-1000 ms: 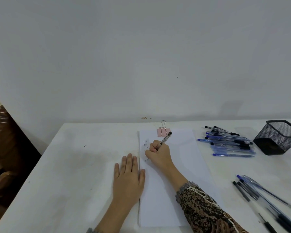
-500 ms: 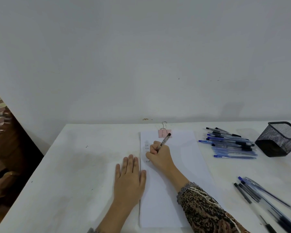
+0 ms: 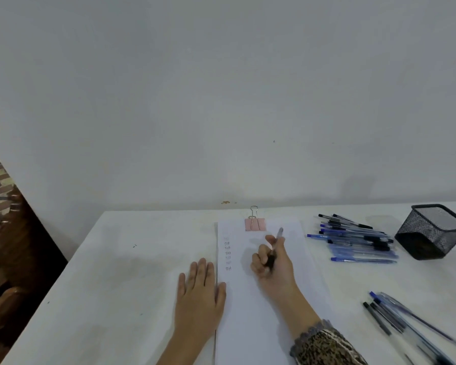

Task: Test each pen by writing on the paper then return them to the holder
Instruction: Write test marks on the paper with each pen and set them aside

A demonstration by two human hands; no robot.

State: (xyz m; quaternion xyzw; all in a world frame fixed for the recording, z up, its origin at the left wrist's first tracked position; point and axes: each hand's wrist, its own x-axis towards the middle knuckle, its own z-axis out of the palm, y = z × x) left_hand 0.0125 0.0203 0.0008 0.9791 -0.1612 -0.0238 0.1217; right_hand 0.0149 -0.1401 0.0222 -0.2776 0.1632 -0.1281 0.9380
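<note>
Right hand: fingers curled round a pen, barrel held in the fist. The pen's upper end projects past the thumb toward the far edge of the table. Its lower end is hidden by the fingers, so whether it touches the paper cannot be told. The hand is over the middle of the paper, a patterned sleeve at the wrist.

Left hand: flat, palm down, fingers straight and together on the table, holding nothing. Its thumb lies on the paper's left edge.

Paper: a column of small marks runs down its left side, between the two hands. A pink clip grips its far edge.

A pile of pens lies right of the paper, near the far edge. The black mesh holder is just beyond the pile, toward the far right corner. More pens lie near the right edge, closer to the person, well apart from the pile.
</note>
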